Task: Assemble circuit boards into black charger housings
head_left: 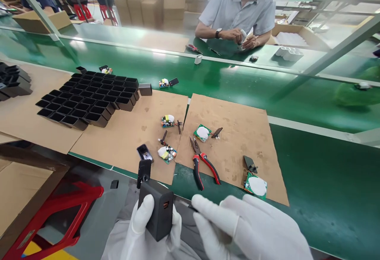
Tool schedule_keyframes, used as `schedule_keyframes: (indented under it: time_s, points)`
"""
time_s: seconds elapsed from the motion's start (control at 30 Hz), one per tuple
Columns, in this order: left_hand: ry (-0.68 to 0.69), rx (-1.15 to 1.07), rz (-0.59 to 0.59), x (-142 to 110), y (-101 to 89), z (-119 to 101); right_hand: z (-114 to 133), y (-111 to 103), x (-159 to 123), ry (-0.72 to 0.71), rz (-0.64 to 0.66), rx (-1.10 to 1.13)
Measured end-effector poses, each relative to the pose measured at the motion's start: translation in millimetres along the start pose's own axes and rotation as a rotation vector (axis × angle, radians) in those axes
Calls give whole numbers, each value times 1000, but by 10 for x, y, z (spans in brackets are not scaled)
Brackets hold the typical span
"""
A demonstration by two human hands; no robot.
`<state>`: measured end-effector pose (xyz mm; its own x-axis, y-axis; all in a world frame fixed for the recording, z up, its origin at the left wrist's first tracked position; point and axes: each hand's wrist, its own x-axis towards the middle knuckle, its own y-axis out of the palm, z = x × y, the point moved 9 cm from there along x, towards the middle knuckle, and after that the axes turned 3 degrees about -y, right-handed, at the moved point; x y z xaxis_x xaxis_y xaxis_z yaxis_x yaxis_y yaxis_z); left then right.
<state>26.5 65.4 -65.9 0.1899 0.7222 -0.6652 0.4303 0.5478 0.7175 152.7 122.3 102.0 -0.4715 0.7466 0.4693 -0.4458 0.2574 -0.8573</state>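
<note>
My left hand (pixel 139 220), in a white glove, grips a black charger case (pixel 157 212) above my lap. One side of the case has a small opening with copper-coloured metal inside. A black end cover (pixel 144 171) sticks up at its far end. To the right, my gloved right hand (pixel 231 220) is closed, thumb and forefinger pinching a small dark object that I cannot make out. Red-and-black pliers (pixel 198 161) lie on the cardboard beyond it. Near them is a green circuit board (pixel 202 132) with white filler, and another such board (pixel 255 185) lies to the right.
Rows of open black cases (pixel 89 97) stand at the left on cardboard (pixel 130 129). More boards (pixel 168 154) and an open black case (pixel 145 153) lie closer. A red stool (pixel 74 200) is at lower left. Across the green bench, a co-worker (pixel 237 18) handles a white part.
</note>
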Motion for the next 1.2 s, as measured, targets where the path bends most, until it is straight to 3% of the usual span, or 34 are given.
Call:
schedule_keyframes:
  time_s: [0.07, 0.17, 0.3, 0.37, 0.47, 0.57, 0.7, 0.8, 0.87, 0.93, 1.03, 1.2]
  points:
    - [129, 60, -40, 58, -53, -134, -204, 138, -59, 102, -42, 23]
    - [339, 186, -44, 143, -99, -318, -482, 571, -180, 242, -74, -26]
    - [597, 345, -47, 261, -54, -556, -585, 1135, -271, 276, -121, -165]
    - [700, 462, -74, 292, 26, -687, -584, 1278, -263, 283, -120, -212]
    - [806, 702, -141, 273, 167, -873, -563, 1258, -212, 297, -130, -267]
    - [950, 1018, -172, 159, 353, -1037, -473, 1061, -160, 288, -178, -266]
    - [1119, 1291, -136, 17, 535, -1183, -184, 805, -84, 208, -290, 17]
    - [1146, 1368, -94, 25, 523, -1285, 52, 837, 31, 113, -262, 254]
    - [1111, 1364, -102, 104, 417, -1405, 75, 894, 75, 108, -258, 283]
    - [1082, 1329, -166, 212, 262, -1607, -75, 948, 58, 175, -260, 232]
    - [1046, 1267, -237, 422, 73, -1993, -518, 951, -90, 320, -244, 81]
    - [915, 1231, -168, 881, 22, -2491, -1139, 786, -324, 420, -192, -105]
